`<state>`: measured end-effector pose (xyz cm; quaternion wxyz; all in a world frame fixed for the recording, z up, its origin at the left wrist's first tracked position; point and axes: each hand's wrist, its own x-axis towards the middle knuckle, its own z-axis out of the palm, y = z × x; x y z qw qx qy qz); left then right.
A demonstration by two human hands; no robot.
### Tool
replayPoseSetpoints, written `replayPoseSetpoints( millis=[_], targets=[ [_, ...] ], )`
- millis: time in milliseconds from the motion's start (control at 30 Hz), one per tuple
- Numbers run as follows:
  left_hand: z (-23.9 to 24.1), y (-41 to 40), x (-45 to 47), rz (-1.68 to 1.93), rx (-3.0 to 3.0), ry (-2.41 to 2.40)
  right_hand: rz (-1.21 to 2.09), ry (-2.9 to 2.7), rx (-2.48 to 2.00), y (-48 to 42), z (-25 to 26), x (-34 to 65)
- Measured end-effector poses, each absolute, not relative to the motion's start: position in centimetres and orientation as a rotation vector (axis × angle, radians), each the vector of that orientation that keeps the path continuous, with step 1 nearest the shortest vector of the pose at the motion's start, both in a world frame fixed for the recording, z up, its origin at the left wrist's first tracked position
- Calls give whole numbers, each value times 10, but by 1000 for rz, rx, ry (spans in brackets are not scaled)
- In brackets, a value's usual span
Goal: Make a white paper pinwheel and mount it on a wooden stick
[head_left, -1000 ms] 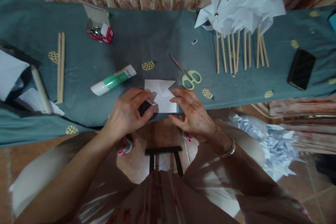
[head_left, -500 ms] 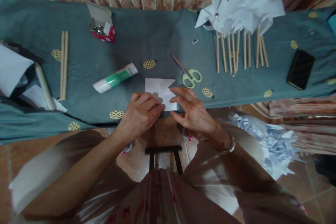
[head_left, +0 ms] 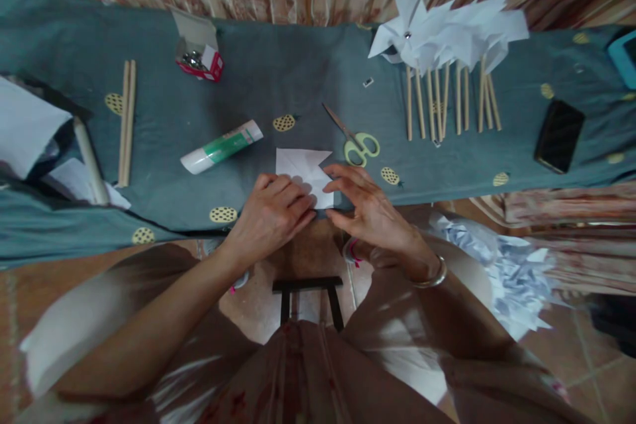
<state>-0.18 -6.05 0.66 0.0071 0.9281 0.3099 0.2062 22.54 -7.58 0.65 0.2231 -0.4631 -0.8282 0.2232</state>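
Compared with a second ago, the left hand (head_left: 271,212) has swung inward: its thumb and forefinger stood apart at the paper's left side, and now its fingers lie together over the lower left part. The right hand (head_left: 375,212) stays almost where it was, at the right edge.

The white paper (head_left: 293,159) rests on the green cloth (head_left: 278,73) at the table's near edge, between the hands, probably so both can steady it against a firm surface. The left hand's fingers bend down over it, but I cannot tell whether they pinch or only press. The right hand is loosely curved, thumb and fingers parted, not closed on anything.

The scissors (head_left: 350,136) lie just beyond the right hand, handles towards it, which seems handy for picking up. The pinwheels (head_left: 447,33) lie with their heads at the far side (perhaps to spare the blades from crushing), sticks towards the person.

The paper looks flat and thin, with faint crease lines. Its upper right corner runs out to a sharp point, above a notch in the right side; the lower left is hidden under the fingers.
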Motion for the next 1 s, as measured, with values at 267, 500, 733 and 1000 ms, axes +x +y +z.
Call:
replayPoseSetpoints(
  millis=[267,500,733,1000],
  targets=[
    [1,-61,4,642,2912,972,676,-2275,-1300,-75,5,230],
    [5,-62,6,696,2928,931,750,-2176,-1308,-74,9,229],
    [2,-63,2,711,2873,948,786,-2148,-1286,-71,4,229],
    [1,-63,1,682,2826,1000,784,-2149,-1323,-70,7,229]
  ],
)
